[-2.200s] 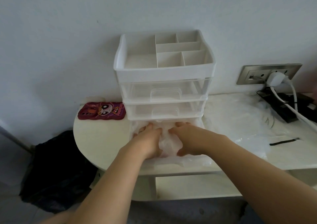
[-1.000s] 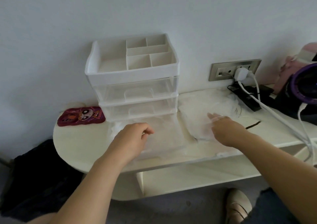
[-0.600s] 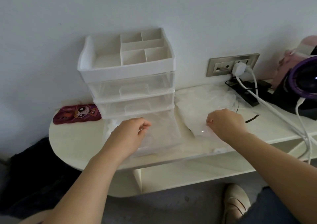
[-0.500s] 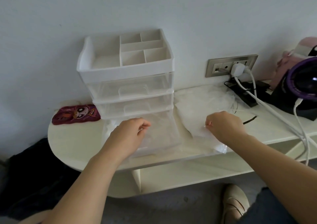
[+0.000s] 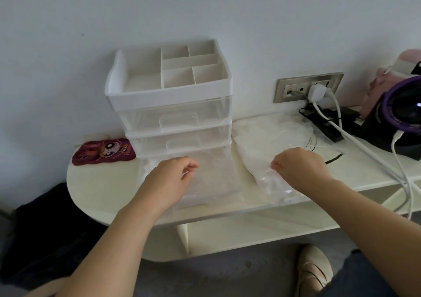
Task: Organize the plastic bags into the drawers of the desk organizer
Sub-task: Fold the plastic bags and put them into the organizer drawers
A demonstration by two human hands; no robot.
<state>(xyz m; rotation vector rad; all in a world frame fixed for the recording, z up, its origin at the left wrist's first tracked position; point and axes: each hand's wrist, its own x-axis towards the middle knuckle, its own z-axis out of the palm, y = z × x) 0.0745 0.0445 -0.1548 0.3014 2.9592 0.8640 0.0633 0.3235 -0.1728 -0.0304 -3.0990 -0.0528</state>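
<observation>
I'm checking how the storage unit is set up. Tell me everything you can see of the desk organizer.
The desk organizer stands upright on the white desk against the wall. Its opaque white top tray is split into open compartments, all bare. Below are three clear plastic drawers with moulded handles: the upper two shut, the bottom one pulled out and holding crumpled clear plastic. The left hand hovers over that open drawer.
</observation>
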